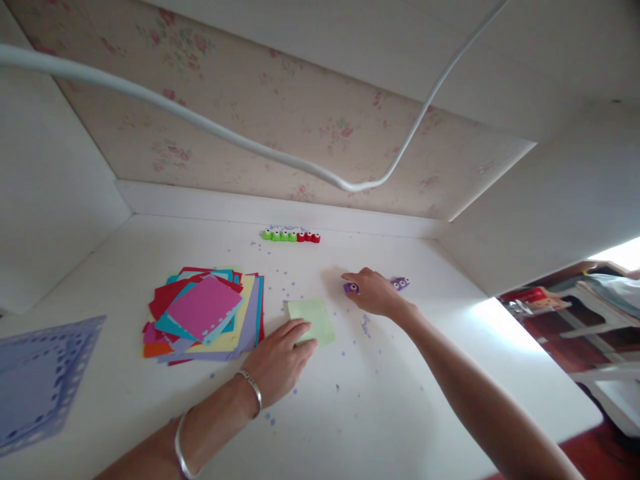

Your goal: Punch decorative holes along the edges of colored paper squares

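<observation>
My left hand [280, 360], with silver bangles on its wrist, rests on the near left part of a pale green paper sheet [320, 321]. Its fingers are stretched out and the thumb lies apart from them. Just beyond the sheet's right side, my right hand [370, 290] is closed around a small purple craft punch [351, 288], which partly shows below the fingers. More purple craft punches [400, 284] stand right behind that hand. To the left of the sheet is a loose stack of coloured paper [205, 310], with a pink piece on top.
Green craft punches [280, 235] and red ones [309, 237] form a row near the back wall. Purple paper with punched edges [40, 380] lies at the left. Tiny purple cut-outs [366, 325] are scattered about. A white cable [240, 141] hangs across the front.
</observation>
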A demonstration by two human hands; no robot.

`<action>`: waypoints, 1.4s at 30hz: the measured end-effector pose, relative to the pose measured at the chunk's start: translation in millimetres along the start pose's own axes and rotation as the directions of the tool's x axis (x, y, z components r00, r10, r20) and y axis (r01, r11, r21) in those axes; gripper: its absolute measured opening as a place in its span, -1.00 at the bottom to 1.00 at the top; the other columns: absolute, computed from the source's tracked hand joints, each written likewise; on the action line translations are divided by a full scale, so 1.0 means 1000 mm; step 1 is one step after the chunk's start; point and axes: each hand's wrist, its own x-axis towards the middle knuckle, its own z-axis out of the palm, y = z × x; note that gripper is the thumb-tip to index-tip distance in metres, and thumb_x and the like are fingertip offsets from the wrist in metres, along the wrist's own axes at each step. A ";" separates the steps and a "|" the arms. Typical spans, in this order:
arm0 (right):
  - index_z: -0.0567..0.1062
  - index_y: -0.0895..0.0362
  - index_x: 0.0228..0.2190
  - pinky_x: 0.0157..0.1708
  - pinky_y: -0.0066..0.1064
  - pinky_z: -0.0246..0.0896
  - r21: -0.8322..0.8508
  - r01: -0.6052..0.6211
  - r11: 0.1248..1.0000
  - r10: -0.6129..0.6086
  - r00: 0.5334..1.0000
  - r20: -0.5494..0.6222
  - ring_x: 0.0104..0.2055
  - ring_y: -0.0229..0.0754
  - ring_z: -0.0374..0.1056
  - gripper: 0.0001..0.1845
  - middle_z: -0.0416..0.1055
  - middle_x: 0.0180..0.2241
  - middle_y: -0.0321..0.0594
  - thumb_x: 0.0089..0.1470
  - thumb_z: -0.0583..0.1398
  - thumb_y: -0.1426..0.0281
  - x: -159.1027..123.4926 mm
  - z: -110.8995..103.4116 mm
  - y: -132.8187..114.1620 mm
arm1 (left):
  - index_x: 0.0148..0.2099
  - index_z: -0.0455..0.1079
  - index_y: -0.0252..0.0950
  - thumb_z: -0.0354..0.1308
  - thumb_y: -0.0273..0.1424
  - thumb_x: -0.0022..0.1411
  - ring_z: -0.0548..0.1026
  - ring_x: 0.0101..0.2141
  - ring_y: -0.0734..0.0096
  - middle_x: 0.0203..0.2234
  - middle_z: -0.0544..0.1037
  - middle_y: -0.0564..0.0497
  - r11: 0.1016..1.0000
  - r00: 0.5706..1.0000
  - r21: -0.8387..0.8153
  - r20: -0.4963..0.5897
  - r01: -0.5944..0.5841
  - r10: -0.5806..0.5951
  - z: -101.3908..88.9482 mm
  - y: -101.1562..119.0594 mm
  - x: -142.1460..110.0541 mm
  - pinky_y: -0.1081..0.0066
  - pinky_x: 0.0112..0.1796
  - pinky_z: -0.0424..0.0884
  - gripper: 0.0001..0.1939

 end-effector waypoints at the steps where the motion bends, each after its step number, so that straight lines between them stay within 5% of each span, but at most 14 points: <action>1: 0.41 0.06 0.05 -0.13 -0.27 0.19 0.034 0.019 0.999 -0.018 1.000 -0.021 -0.10 0.00 0.37 -0.54 0.46 -0.16 0.00 0.09 0.12 0.33 0.002 -0.001 -0.001 | 0.01 0.39 -0.28 0.02 -0.50 0.29 0.27 0.12 0.25 0.04 0.37 -0.12 1.000 1.000 -0.007 0.001 0.000 0.000 0.001 0.000 0.000 0.22 0.12 0.28 -0.73; 8: 0.35 0.12 0.09 -0.01 -0.35 0.20 0.177 0.044 0.983 -0.019 0.990 -0.138 -0.08 -0.15 0.38 -0.55 0.38 0.06 -0.13 0.16 0.06 0.36 0.071 0.004 -0.014 | 0.05 0.35 -0.31 0.01 -0.44 0.30 0.25 0.14 0.17 0.07 0.34 -0.19 1.000 0.999 -0.003 -0.038 -0.003 0.003 -0.004 0.001 0.001 0.16 0.10 0.31 -0.71; 14: 0.14 0.25 0.22 0.15 -0.33 0.03 0.141 0.026 0.990 -0.003 0.987 -0.162 0.20 -0.09 0.12 -0.35 0.07 0.26 -0.03 0.08 0.03 0.60 0.137 0.007 -0.019 | 0.08 0.32 -0.33 0.04 -0.57 0.19 0.19 0.19 0.12 0.11 0.30 -0.20 1.000 1.000 -0.005 -0.031 -0.002 0.001 -0.005 0.000 -0.001 0.14 0.11 0.30 -0.61; 17: 0.27 0.15 0.16 0.10 -0.32 0.08 0.112 0.046 0.993 -0.033 0.993 -0.114 0.15 -0.06 0.20 -0.36 0.18 0.20 -0.08 0.02 0.07 0.64 0.147 0.007 -0.019 | 0.10 0.29 -0.37 0.05 -0.59 0.15 0.17 0.20 0.12 0.12 0.28 -0.22 1.000 1.000 -0.014 -0.008 0.005 -0.005 -0.004 -0.001 -0.003 0.16 0.12 0.28 -0.57; 25: 0.51 0.20 -0.09 -0.03 -0.34 0.16 0.081 0.081 0.993 -0.078 0.996 -0.042 -0.07 -0.06 0.35 -0.67 0.38 -0.06 0.03 0.08 0.14 0.51 0.127 0.007 -0.010 | 0.01 0.35 -0.33 0.05 -0.62 0.16 0.33 0.06 0.25 -0.02 0.41 -0.14 0.997 0.998 -0.056 -0.003 0.061 -0.061 -0.003 -0.005 -0.002 0.23 0.06 0.35 -0.64; 32: 0.54 0.10 -0.23 -0.08 -0.36 0.22 0.235 0.173 0.956 -0.159 0.984 -0.077 -0.14 -0.16 0.38 -0.80 0.43 -0.18 -0.12 0.15 0.15 0.35 0.055 0.004 -0.021 | -0.03 0.42 -0.34 0.05 -0.67 0.11 0.42 -0.08 0.25 -0.11 0.49 -0.11 0.996 0.994 -0.086 -0.103 0.033 -0.041 -0.010 -0.006 -0.001 0.22 -0.06 0.46 -0.62; 34: 0.49 0.09 -0.18 -0.10 -0.30 0.28 0.553 0.143 0.821 -0.058 0.984 -0.169 -0.13 -0.16 0.39 -0.77 0.42 -0.14 -0.13 0.14 0.16 0.29 0.026 0.010 -0.027 | -0.02 0.41 -0.37 0.02 -0.67 0.12 0.42 -0.03 0.24 -0.06 0.48 -0.14 0.996 0.989 -0.091 -0.150 0.006 -0.020 -0.010 -0.005 -0.002 0.22 -0.02 0.45 -0.62; 37: 0.36 0.03 -0.06 -0.20 -0.26 0.39 0.938 0.013 0.347 0.105 0.993 -0.052 -0.17 -0.17 0.44 -0.66 0.40 -0.08 -0.16 0.14 0.15 0.20 -0.016 0.025 -0.035 | 0.02 0.38 -0.42 -0.05 -0.68 0.14 0.35 0.09 0.26 0.02 0.44 -0.20 0.996 0.981 -0.080 -0.195 -0.033 0.016 -0.009 -0.004 -0.003 0.24 0.04 0.41 -0.59; 39: 0.36 0.02 -0.11 -0.25 -0.28 0.42 0.989 -0.068 0.129 0.143 0.989 0.049 -0.26 -0.21 0.47 -0.67 0.42 -0.13 -0.20 0.11 0.20 0.19 -0.038 0.036 -0.036 | 0.04 0.37 -0.42 -0.07 -0.69 0.15 0.30 0.14 0.27 0.04 0.43 -0.20 0.996 0.980 -0.069 -0.195 -0.053 0.038 -0.009 -0.004 -0.003 0.24 0.05 0.40 -0.58; 42: 0.43 0.05 -0.17 -0.24 -0.32 0.42 0.996 -0.084 -0.003 0.160 0.984 0.084 -0.32 -0.25 0.46 -0.71 0.46 -0.21 -0.21 0.06 0.25 0.22 -0.056 0.050 -0.035 | 0.04 0.39 -0.37 -0.06 -0.65 0.21 0.25 0.17 0.22 0.06 0.42 -0.18 0.996 0.981 -0.058 -0.189 -0.061 0.049 -0.009 -0.004 -0.002 0.20 0.06 0.40 -0.61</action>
